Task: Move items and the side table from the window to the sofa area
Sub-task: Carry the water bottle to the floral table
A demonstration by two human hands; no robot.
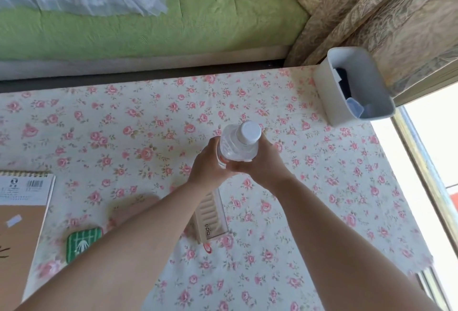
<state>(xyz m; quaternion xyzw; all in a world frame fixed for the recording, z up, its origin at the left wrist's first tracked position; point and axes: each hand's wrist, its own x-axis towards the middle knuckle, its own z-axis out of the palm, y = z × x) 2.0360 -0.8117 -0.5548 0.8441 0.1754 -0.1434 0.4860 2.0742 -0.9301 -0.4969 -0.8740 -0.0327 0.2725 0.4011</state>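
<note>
A clear plastic water bottle (239, 146) with a white cap stands upright over the middle of the side table (148, 117), which is covered by a cloth with pink roses. My left hand (207, 165) wraps the bottle's left side and my right hand (264, 162) wraps its right side, so both hold it. The bottle's lower part is hidden by my hands. Whether its base touches the cloth I cannot tell.
A white bin (354, 87) with dark items stands at the table's far right corner. A spiral notebook (22, 209), a green patterned pouch (83, 242) and a beige ribbed case (210, 219) lie near me. A green sofa (173, 18) is beyond; curtains (396, 13) and window at right.
</note>
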